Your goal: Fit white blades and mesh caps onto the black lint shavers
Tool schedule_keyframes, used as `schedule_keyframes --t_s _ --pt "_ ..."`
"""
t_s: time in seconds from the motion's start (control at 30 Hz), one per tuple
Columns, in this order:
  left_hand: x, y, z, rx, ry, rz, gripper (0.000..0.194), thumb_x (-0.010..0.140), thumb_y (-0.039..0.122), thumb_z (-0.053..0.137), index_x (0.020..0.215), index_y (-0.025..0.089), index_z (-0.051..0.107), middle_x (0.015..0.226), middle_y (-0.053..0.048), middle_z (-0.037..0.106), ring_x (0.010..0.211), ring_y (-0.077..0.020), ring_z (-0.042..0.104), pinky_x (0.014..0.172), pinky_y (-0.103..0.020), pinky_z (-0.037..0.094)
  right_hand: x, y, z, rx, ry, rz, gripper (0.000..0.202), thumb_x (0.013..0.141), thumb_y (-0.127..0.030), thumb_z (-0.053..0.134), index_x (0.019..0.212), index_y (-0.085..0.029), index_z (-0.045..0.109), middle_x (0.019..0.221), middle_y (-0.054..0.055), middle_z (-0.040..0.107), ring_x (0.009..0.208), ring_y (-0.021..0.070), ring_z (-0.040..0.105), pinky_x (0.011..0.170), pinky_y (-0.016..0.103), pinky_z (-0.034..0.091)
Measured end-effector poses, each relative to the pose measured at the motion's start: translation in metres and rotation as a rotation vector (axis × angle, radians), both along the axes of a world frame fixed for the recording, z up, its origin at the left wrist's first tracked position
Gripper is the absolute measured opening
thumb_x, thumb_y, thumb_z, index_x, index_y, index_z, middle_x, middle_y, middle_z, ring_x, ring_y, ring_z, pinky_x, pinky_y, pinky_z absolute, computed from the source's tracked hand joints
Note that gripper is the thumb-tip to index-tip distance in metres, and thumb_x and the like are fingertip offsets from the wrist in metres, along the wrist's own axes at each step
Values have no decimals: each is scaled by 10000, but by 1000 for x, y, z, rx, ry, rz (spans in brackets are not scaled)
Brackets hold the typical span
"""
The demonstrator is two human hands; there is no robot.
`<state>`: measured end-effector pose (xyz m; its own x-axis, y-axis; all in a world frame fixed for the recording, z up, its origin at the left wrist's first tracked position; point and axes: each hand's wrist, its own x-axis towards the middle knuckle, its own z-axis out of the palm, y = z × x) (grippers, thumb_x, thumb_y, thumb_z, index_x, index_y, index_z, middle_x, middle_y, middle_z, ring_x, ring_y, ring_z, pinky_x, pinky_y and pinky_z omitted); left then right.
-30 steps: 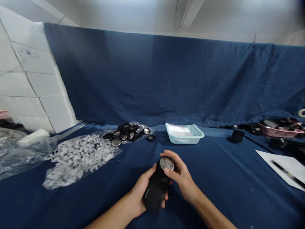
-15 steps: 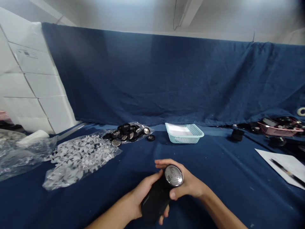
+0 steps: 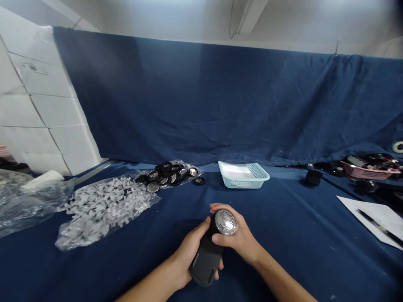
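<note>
A black fabric shaver (image 3: 206, 257) with a round, perforated silver head is held between both hands above the blue cloth. My left hand (image 3: 188, 256) is wrapped round its body, with the thumb along the near-left side and fingertips showing at the right edge. Round the head end, my right hand (image 3: 241, 235) is closed, its thumb lying across the neck just below the metal mesh. The shaver is tilted, its head pointing away and to the right. Its underside is hidden by the palms.
White plastic pieces (image 3: 103, 207) lie on a clear bag at left. Behind them are black-rimmed shaver heads (image 3: 170, 174), one loose (image 3: 199, 181). A pale blue basket (image 3: 247, 183) stands at the back. On the right are a black block (image 3: 313, 178), paper with a pen (image 3: 379, 222) and a pink basket (image 3: 371, 173).
The shaver has tipped, so more of its flat body shows and its head sits slightly higher and further left. My right hand has moved left with it, its thumb now across the neck.
</note>
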<state>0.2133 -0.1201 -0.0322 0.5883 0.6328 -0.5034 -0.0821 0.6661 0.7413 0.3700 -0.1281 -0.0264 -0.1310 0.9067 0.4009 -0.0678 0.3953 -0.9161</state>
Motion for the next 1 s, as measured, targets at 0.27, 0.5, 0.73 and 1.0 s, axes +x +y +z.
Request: schedule_keyframes --t_s 0.27,0.5,0.73,1.0 --pt "3 -3 0 10 -1 156 668 839 715 380 959 101 613 547 -111 674 374 -191 605 373 -226 418 -13 -3 -5 -121 97 -56 628 669 -342 808 1221 -263 520 1123 35 603 1005 222 575 857 306 457" --pt "3 -1 -2 -19 -71 161 661 828 720 399 902 105 631 557 -119 678 387 -180 605 391 -220 433 -6 -1 -4 -91 57 10 597 741 -364 755 1274 -260 506 1037 24 597 956 206 560 876 317 438" --pt "2 0 0 -23 -84 143 680 845 707 383 938 82 632 567 -126 675 395 -181 607 394 -222 439 -9 1 -6 -76 40 -72 560 730 -395 754 1233 -240 562 1113 51 628 1033 250 577 921 365 453" --pt "7 -4 3 164 -67 367 488 850 562 551 1145 172 554 601 -14 651 474 -187 626 438 -286 513 -29 -11 -14 -177 108 -416 628 667 -377 798 1238 -233 579 1191 76 632 1100 317 578 931 432 502"
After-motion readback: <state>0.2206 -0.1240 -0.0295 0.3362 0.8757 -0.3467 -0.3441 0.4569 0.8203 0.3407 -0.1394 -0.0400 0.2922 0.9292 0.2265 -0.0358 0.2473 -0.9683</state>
